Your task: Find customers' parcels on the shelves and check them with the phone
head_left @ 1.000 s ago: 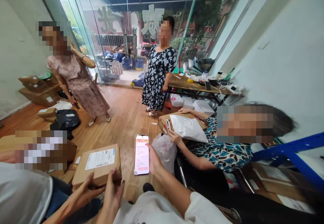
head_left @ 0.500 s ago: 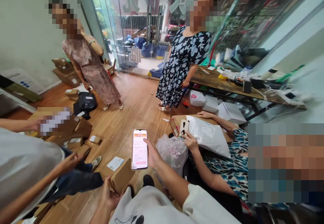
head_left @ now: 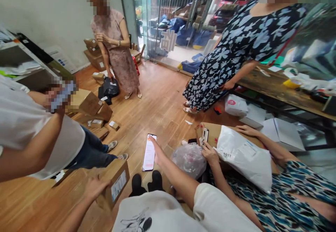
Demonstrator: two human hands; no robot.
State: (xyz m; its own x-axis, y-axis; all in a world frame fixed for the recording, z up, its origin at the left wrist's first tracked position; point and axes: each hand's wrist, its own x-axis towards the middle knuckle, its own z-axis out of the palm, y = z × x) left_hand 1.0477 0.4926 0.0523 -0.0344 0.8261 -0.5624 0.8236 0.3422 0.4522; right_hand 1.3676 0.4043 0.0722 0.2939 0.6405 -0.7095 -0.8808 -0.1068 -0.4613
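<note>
My left hand [head_left: 95, 187] grips a brown cardboard box [head_left: 107, 179] at the lower left, fingers over its upper side. The box is turned on its side, with a white shipping label [head_left: 119, 185] facing right. In front of my body, my right hand [head_left: 155, 149] holds a smartphone [head_left: 149, 155] upright, its lit screen towards me and my thumb over the upper part of the screen. The fingers behind the phone are hidden. A clear plastic bag [head_left: 189, 160] sits just right of my right forearm.
To my right, a seated person holds a phone [head_left: 204, 135] beside a white parcel bag [head_left: 244, 156]. On my left stands a person in a white shirt [head_left: 61, 137]. Cartons [head_left: 84, 102] and a black bag [head_left: 109, 88] lie on the floor. A wooden table [head_left: 265, 88] runs along the right.
The box in my left hand has tipped, so its label now faces right instead of up. The view has shifted left and downward. The person on the left has brought both hands together.
</note>
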